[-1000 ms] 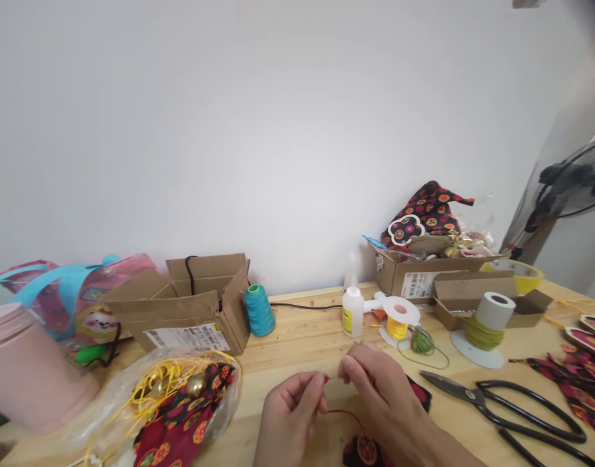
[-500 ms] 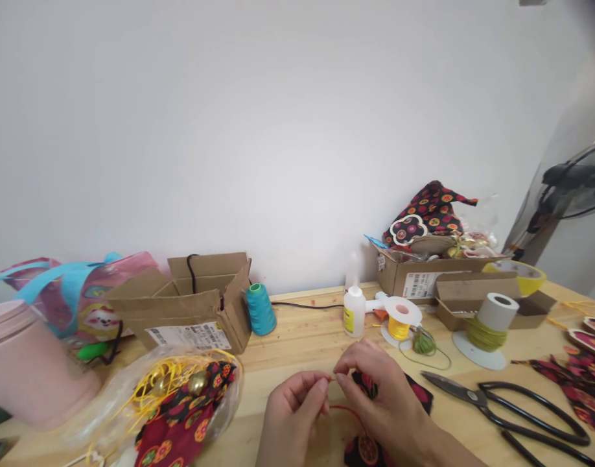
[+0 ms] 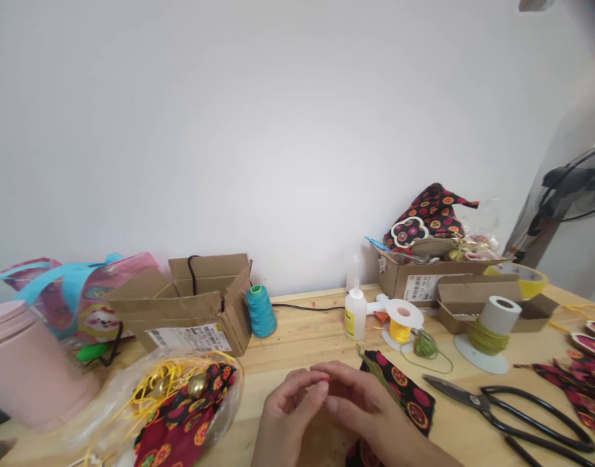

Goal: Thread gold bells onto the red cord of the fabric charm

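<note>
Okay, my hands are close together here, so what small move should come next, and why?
I'd probably ease your right hand slightly away from your left hand: their fingertips are bunched close together, hiding whatever may be pinched there.

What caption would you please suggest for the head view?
Left hand and right hand curled close together by patterned fabric, with scissors further right.

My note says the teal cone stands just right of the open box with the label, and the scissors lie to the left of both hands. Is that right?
Not quite: the head view shows the scissors to the right of both the left hand and the right hand. The teal cone does stand just right of the open box.
</note>
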`<state>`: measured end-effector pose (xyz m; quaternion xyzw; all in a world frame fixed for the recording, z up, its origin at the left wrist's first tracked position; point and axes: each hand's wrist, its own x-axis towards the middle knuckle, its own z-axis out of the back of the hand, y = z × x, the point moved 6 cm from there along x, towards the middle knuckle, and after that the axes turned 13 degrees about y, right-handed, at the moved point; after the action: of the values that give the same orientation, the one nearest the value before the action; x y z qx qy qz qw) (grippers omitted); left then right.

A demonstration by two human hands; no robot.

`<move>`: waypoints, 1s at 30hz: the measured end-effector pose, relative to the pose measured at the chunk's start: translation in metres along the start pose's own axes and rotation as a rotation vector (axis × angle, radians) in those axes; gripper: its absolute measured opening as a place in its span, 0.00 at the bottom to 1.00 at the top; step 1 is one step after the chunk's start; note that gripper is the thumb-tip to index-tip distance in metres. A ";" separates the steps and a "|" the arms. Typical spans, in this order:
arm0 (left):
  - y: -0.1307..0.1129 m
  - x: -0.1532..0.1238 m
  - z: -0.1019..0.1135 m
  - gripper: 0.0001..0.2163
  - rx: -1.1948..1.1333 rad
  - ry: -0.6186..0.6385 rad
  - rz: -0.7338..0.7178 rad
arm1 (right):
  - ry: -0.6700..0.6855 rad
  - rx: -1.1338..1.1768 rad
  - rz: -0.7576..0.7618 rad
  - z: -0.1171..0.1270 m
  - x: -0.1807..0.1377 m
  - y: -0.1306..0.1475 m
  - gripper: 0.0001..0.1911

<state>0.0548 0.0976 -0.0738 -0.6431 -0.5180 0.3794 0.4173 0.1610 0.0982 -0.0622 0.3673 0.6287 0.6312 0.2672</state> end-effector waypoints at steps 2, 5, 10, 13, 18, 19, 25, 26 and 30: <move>0.002 0.001 0.001 0.07 -0.017 0.016 -0.021 | 0.014 0.112 -0.002 -0.003 0.002 0.000 0.16; 0.004 0.001 0.004 0.07 -0.028 0.007 -0.024 | 0.009 0.203 -0.066 -0.005 0.005 -0.009 0.17; 0.003 0.001 0.009 0.08 -0.013 -0.071 0.048 | -0.118 0.161 -0.019 0.008 0.005 -0.015 0.08; 0.001 0.001 0.009 0.08 0.007 -0.110 0.069 | -0.164 0.092 0.014 0.013 0.003 -0.012 0.07; 0.001 0.000 0.007 0.08 -0.007 -0.130 0.055 | -0.199 0.021 -0.012 0.015 0.002 -0.011 0.10; 0.001 -0.001 0.007 0.08 -0.006 -0.139 0.059 | -0.206 0.003 -0.011 0.016 0.002 -0.011 0.11; -0.006 -0.004 0.003 0.05 0.087 -0.144 0.074 | -0.244 -0.137 0.013 0.019 0.002 -0.002 0.11; -0.007 -0.004 0.002 0.05 0.096 -0.143 0.069 | -0.252 -0.151 0.018 0.019 0.001 -0.001 0.11; -0.002 -0.004 0.002 0.07 0.021 -0.136 0.111 | -0.293 -0.175 0.023 0.020 -0.002 0.002 0.12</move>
<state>0.0517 0.0944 -0.0724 -0.6390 -0.5048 0.4503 0.3662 0.1786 0.1084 -0.0620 0.4379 0.5213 0.6262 0.3799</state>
